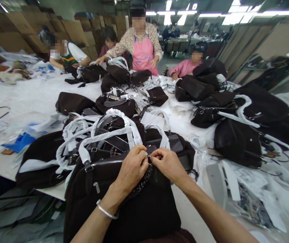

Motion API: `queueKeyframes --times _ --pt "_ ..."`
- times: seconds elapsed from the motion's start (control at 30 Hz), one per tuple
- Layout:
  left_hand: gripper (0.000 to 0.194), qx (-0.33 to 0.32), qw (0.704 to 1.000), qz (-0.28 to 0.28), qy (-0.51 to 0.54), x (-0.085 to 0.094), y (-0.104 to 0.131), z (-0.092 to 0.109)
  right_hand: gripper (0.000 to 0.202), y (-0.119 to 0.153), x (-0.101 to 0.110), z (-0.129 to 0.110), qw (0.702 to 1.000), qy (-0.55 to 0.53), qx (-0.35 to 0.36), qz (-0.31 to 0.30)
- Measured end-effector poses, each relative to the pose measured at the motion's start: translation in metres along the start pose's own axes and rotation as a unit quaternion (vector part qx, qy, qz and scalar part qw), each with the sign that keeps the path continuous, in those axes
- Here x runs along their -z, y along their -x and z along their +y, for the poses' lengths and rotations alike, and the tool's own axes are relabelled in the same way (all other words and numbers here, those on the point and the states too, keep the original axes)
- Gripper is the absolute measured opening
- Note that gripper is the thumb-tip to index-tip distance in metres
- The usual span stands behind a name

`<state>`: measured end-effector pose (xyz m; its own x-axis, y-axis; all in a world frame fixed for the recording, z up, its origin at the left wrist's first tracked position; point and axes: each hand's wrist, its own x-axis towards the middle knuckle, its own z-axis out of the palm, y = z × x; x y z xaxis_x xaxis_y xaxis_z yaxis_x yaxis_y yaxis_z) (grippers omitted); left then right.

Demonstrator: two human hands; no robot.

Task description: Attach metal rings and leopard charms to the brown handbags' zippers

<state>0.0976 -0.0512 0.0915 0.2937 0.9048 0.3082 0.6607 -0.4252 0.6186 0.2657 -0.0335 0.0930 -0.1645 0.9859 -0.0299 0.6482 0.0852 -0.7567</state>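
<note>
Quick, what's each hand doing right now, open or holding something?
Left hand: closed, at the top of the dark bag; what it grips is hidden.
Right hand: closed, seemingly pinching a small metal fitting.

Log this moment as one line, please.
left hand: curled at metal fitting; right hand: pinching at same fitting; dark bag: under both hands

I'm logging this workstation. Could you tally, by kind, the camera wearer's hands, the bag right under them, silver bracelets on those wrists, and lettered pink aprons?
Left hand and right hand: 2
Dark bag: 1
Silver bracelet: 1
Lettered pink apron: 1
Total: 5
</note>
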Motion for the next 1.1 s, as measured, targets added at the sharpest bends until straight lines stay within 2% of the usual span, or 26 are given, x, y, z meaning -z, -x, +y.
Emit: queueKeyframes --times 0.23,0.37,0.47,0.6,0.7,0.8,0.93,1.1 --pt "0.013 -0.024 0.992 -0.055 -0.11 -0.001 -0.004 0.003 0.013 0.004 0.0 0.0 0.998 -0.056 -0.013 -0.001" --pt "0.015 -0.031 0.981 -0.107 -0.157 0.004 -0.013 0.007 0.015 0.006 0.002 0.0 0.997 -0.074 -0.003 -0.004" --pt "0.014 -0.036 0.973 -0.132 -0.186 0.007 -0.021 0.013 0.014 0.006 0.002 0.001 0.995 -0.098 -0.023 -0.014" --pt "0.016 -0.035 0.964 -0.144 -0.22 0.002 -0.026 0.017 0.02 0.005 0.005 0.004 0.99 -0.129 -0.042 -0.037" --pt "0.018 -0.028 0.959 -0.167 -0.227 -0.004 -0.024 0.016 0.029 0.003 0.007 0.009 0.99 -0.127 -0.018 -0.06" --pt "0.015 -0.006 0.963 -0.174 -0.208 -0.006 -0.021 0.011 0.034 0.0 0.008 0.015 0.996 -0.066 0.032 -0.058" --pt "0.004 0.027 0.984 -0.134 -0.113 -0.005 -0.018 0.001 0.029 -0.001 0.005 0.019 0.997 0.002 0.068 -0.03" --pt "0.015 0.055 0.994 -0.096 -0.018 -0.008 -0.013 -0.01 0.023 -0.001 0.005 0.019 0.996 0.019 0.085 -0.027"
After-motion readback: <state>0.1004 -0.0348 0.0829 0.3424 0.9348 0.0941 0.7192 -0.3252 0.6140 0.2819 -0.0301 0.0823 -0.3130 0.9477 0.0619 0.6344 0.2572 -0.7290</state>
